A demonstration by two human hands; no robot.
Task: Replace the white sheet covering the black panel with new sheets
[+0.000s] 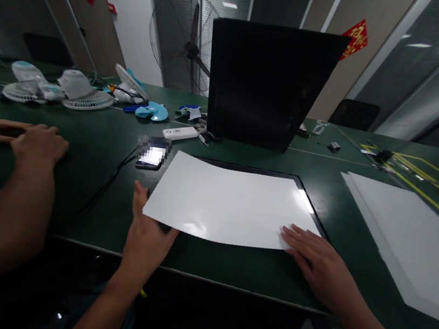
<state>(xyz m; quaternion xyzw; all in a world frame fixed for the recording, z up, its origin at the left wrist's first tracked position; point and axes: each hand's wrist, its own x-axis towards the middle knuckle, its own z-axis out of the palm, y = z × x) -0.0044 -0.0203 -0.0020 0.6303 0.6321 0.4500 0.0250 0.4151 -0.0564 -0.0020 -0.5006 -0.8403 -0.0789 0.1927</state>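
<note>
A glossy white sheet [230, 204] lies over a flat dark-framed panel [299, 180] on the green table, its left end bent slightly upward. At that raised left end, my left hand [149, 239] holds the sheet from beneath, with one finger showing beyond the edge and the others partly hidden under it. My right hand [313, 254] rests on the sheet's near right corner, fingers stretched out and flat. Just past the sheet's left end is a phone [151, 155] with a bright, blurred-out screen.
A tall black panel [271, 84] stands upright behind the sheet. More white sheets [416, 241] are stacked at right. Fan parts [89, 100] and a white stick-like device [180, 133] lie at the back left. Another person's hands [38, 144] rest on the table [90, 184] at left.
</note>
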